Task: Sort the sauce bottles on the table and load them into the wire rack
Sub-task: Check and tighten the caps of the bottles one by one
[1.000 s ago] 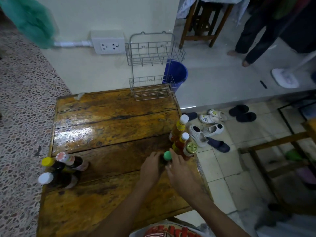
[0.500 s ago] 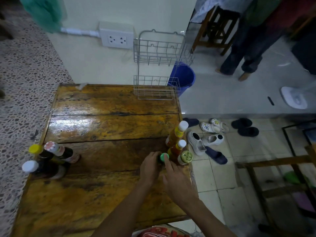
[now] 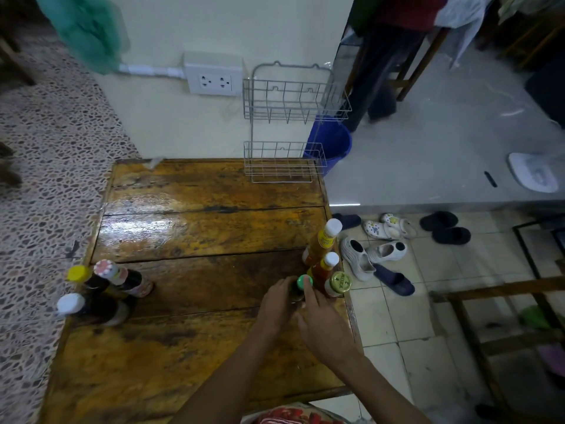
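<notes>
Green-capped bottle [image 3: 301, 288] near table's right edge, gripped between left hand [image 3: 277, 304] and right hand [image 3: 321, 319], fingers apparently curled round it. Three bottles [image 3: 324, 261] just beyond. Dark bottles [image 3: 101, 289] at left edge. Wire rack [image 3: 287, 123] at far edge of glossy wooden table [image 3: 183, 228]; tiled floor, shoes [image 3: 376, 252] right.

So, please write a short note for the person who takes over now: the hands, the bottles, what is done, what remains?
Left hand and right hand: both around the green-capped bottle at the table's right edge; exact grip is unclear.
Right group beside it: tall yellow-label bottle, red sauce bottle, gold-lid jar.
Left group: three dark bottles, standing close together.
Wire rack at the far table edge: both shelves hold no bottles.
Done: bottles stand in two groups. Left: load all into the rack.
</notes>
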Demonstrator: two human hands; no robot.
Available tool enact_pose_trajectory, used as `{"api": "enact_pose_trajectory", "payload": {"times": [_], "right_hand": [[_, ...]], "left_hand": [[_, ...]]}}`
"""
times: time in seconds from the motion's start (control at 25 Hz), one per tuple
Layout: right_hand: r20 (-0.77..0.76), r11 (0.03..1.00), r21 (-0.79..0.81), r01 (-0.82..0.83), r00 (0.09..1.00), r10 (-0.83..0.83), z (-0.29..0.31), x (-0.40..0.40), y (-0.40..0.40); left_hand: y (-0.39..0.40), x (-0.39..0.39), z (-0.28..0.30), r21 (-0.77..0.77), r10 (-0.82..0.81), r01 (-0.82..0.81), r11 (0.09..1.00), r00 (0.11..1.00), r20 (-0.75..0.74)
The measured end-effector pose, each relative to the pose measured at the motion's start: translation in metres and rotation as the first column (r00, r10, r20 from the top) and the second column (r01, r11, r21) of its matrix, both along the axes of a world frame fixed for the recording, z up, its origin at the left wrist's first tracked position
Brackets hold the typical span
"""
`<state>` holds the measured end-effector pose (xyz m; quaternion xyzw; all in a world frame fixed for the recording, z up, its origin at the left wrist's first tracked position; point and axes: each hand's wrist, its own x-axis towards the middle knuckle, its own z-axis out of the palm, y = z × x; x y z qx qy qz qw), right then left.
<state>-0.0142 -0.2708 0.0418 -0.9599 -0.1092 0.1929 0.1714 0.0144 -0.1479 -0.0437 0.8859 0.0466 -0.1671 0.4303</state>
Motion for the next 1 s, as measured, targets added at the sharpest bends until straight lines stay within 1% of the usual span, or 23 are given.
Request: {"api": "enact_pose_trajectory", "payload": {"times": [0.08,0.2,0.32,0.4,0.52,0.6,0.68,0.8,0.88,0.96,1.0], "right_hand": [[0.008,0.999,0.017,0.032,0.999,-0.032,0.005,-0.002,0.003],[0.093,0.997,-0.008,0.08,0.993,-0.079,0.018,-0.009,0.012],[0.179,0.997,-0.069,0.037,0.984,-0.024,0.027,-0.018,0.036],[0.208,0.999,-0.012,-0.043,0.977,0.045,0.029,-0.021,0.065],[0.262,0.97,0.041,-0.241,0.939,0.223,0.032,-0.025,0.128],[0.288,0.93,0.057,-0.364,0.897,0.334,0.035,-0.026,0.173],[0.309,0.88,0.071,-0.47,0.849,0.429,0.036,-0.029,0.218],[0.358,0.819,0.062,-0.571,0.778,0.516,0.032,-0.034,0.274],[0.361,0.79,0.036,-0.612,0.745,0.561,0.028,-0.034,0.307],[0.358,0.78,-0.004,-0.626,0.728,0.585,0.024,-0.032,0.331],[0.354,0.783,-0.023,-0.622,0.727,0.588,0.023,-0.03,0.339]], "left_hand": [[0.003,-0.003,-0.007,-0.025,-0.016,0.016,1.0,1.0,-0.023],[0.013,-0.015,-0.024,-0.015,-0.008,0.007,1.0,0.997,-0.081],[0.042,-0.038,-0.003,-0.035,0.06,-0.063,0.997,0.993,-0.098],[0.075,-0.061,-0.001,-0.012,0.144,-0.146,0.989,0.983,-0.113],[0.141,-0.106,-0.004,0.019,0.3,-0.3,0.954,0.942,-0.149],[0.185,-0.14,-0.02,0.026,0.459,-0.462,0.887,0.871,-0.178],[0.221,-0.165,0.005,0.059,0.576,-0.575,0.816,0.802,-0.158],[0.265,-0.182,0.018,0.076,0.65,-0.646,0.76,0.753,-0.1],[0.289,-0.18,0.019,0.095,0.695,-0.688,0.719,0.715,-0.077],[0.306,-0.172,0.017,0.095,0.711,-0.706,0.702,0.702,-0.044],[0.31,-0.167,0.02,0.077,0.703,-0.7,0.71,0.71,-0.041]]}}
